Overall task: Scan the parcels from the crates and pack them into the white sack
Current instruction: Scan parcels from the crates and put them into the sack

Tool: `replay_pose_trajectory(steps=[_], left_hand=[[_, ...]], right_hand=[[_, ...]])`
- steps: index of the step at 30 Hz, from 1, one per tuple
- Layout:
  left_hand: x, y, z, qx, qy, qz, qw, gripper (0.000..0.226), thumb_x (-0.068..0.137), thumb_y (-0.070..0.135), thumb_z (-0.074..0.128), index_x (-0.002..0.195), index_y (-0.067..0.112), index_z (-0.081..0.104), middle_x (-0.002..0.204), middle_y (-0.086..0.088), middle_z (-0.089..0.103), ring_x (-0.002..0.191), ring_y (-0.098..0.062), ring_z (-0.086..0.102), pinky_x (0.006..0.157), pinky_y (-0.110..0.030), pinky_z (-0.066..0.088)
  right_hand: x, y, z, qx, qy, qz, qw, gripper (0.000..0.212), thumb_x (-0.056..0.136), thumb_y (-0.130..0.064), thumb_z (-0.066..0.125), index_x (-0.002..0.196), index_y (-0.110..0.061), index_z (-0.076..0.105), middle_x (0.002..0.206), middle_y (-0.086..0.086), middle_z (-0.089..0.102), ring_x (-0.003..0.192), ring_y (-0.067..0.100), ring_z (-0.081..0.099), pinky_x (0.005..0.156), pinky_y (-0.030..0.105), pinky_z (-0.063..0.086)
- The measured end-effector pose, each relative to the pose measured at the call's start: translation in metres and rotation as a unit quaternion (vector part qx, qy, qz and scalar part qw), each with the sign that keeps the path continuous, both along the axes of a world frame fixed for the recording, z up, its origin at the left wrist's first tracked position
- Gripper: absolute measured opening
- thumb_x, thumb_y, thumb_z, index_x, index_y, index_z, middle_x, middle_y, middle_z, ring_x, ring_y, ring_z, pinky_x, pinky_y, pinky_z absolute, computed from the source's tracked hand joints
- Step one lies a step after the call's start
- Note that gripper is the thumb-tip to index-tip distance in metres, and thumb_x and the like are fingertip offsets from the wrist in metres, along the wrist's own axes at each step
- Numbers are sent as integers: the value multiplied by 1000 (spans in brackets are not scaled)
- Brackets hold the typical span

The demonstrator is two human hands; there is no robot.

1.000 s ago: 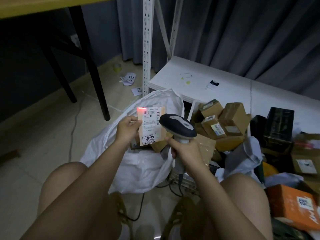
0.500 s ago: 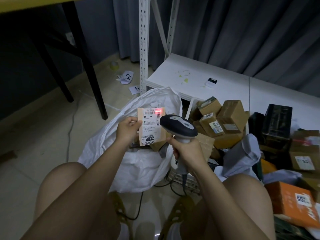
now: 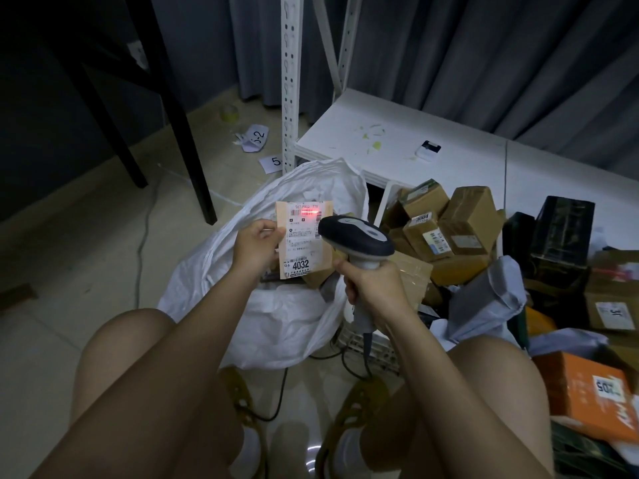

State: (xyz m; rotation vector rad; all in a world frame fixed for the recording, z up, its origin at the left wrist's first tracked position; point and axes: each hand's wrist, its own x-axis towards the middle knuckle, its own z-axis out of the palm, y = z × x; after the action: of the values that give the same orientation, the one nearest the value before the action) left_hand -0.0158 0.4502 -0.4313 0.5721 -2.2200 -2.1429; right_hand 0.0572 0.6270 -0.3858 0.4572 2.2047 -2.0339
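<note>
The left hand (image 3: 256, 245) pinches one small parcel (image 3: 304, 240) by its left edge, upright above the mouth of the white sack (image 3: 276, 316). The right hand (image 3: 371, 288) grips the handle of one scanner (image 3: 356, 236), its head just beside the parcel's right edge at 3 o'clock. Bare floor (image 3: 86, 257) lies open at 9 o'clock; at 3 o'clock a heap of boxes (image 3: 460, 229) crowds the sack's rim, and a white shelf (image 3: 397, 146) bounds it at 1 o'clock. The red scan line now sits on the label's top barcode, as half a second ago; a second ago it glowed at the top left corner.
</note>
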Motion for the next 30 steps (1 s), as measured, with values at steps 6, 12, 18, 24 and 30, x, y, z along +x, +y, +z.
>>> replay_pose_trajectory(steps=[6, 12, 18, 24, 30], left_hand=[[3, 3, -1, 29, 20, 0, 999, 16, 91, 7, 59, 78, 15, 57, 83, -3, 66, 73, -13, 63, 66, -25, 54], [3, 1, -5, 24, 24, -5, 999, 15, 91, 8, 60, 78, 15, 58, 82, -3, 66, 72, -14, 63, 68, -28, 54], [-3, -15, -30, 0, -19, 29, 999, 13, 91, 12, 60, 79, 16, 58, 93, -10, 69, 76, -19, 66, 72, -38, 58], [-29, -40, -69, -174, -34, 77, 981, 10, 91, 19, 59, 83, 12, 62, 91, -7, 68, 94, -30, 63, 88, -43, 51], [-64, -41, -91, -314, -6, 62, 947, 17, 93, 26, 57, 96, 13, 68, 100, -9, 68, 91, -27, 62, 76, -35, 48]], right_hand=[[-9, -8, -6, 18, -3, 0, 1000, 35, 83, -10, 72, 54, -7, 52, 47, 12, 48, 37, 15, 42, 42, 23, 38], [-14, -12, -8, 6, -3, 1, 1000, 36, 83, -9, 72, 54, -7, 51, 46, 9, 47, 35, 13, 41, 40, 22, 36], [-16, -2, -17, -37, 0, -44, 998, 29, 85, -10, 70, 61, -5, 54, 53, 14, 51, 39, 16, 46, 44, 25, 42], [-32, 24, -45, -29, -37, -101, 994, 28, 86, -14, 69, 62, -10, 54, 51, 6, 52, 46, 17, 47, 54, 31, 42], [-53, 35, -66, -20, -51, -101, 993, 26, 87, -15, 67, 65, -10, 55, 52, 5, 53, 46, 16, 49, 51, 30, 43]])
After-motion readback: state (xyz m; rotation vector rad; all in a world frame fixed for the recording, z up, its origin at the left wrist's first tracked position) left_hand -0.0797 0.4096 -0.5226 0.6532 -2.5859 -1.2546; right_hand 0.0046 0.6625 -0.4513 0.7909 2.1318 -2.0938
